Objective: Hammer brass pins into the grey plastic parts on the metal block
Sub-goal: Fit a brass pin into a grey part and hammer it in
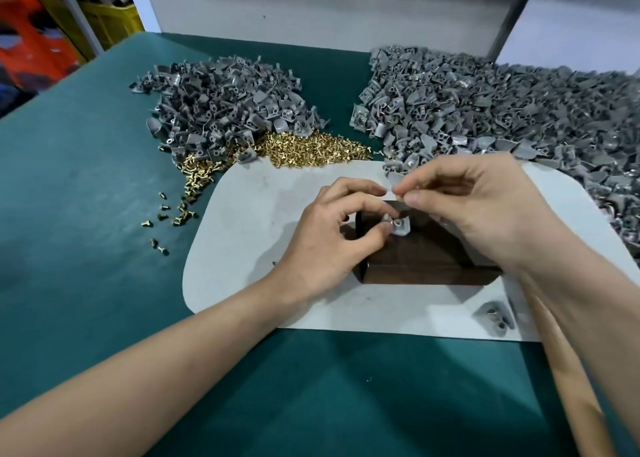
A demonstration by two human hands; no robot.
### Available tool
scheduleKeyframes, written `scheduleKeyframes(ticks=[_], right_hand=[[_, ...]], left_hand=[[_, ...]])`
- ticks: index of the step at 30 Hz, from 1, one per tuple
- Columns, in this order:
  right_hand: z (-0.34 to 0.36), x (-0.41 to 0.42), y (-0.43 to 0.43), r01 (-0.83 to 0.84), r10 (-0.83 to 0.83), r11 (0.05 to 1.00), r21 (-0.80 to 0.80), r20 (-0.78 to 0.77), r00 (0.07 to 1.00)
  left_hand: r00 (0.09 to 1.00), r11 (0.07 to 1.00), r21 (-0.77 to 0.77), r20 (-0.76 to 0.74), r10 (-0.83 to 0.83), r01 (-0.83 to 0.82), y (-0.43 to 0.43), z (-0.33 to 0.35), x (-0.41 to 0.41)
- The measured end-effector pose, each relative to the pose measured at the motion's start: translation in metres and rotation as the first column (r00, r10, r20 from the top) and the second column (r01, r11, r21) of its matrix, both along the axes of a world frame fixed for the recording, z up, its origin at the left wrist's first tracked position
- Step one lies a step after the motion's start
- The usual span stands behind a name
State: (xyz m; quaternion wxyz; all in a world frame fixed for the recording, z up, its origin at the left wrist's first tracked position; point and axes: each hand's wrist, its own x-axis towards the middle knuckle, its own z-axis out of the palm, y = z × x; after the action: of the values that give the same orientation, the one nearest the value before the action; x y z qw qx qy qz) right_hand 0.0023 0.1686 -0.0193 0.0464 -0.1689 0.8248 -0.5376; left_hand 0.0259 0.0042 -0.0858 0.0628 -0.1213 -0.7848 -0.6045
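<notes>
Head view: we are looking down at a green-covered table (pixel 86 186). At the centre, a dark rectangular metal block (pixel 415 261) is sitting on a white rounded mat (pixel 256 221). Our left hand (pixel 332 230) is pinching a small grey moulded plastic part (pixel 402 227) on the block's top, thumb and forefinger curled round it. Our right hand (pixel 474 207) is hovering at one o'clock from the part, fingertips drawn narrow; whether they are holding a pin we cannot tell. A heap of small brass pins (pixel 304 148) is lying at eleven o'clock. We are judging that a crookedly seated pin could bend under a blow, or the part could skid off the block, with fingers close by.
</notes>
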Motion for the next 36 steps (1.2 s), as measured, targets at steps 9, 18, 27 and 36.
scheduleKeyframes(ticks=[9,18,27,36], right_hand=[[-0.02,0.006,0.001,0.073,-0.067,0.996,0.058,-0.106,0.992],[-0.02,0.008,0.001,0.144,-0.125,0.977,0.16,-0.125,0.984],[-0.015,0.01,-0.001,0.065,-0.061,0.982,0.178,-0.03,0.998],[-0.017,0.013,-0.002,0.078,-0.077,0.984,0.161,-0.015,0.997]], left_hand=[[0.999,0.999,0.034,0.018,0.028,-0.029,0.0,0.002,0.002],[0.999,0.997,0.066,0.016,0.032,-0.033,0.0,0.002,0.004],[0.999,0.992,0.124,0.031,0.035,-0.038,0.0,0.003,0.004],[0.999,0.989,0.144,0.033,0.034,-0.039,-0.001,0.001,0.003]])
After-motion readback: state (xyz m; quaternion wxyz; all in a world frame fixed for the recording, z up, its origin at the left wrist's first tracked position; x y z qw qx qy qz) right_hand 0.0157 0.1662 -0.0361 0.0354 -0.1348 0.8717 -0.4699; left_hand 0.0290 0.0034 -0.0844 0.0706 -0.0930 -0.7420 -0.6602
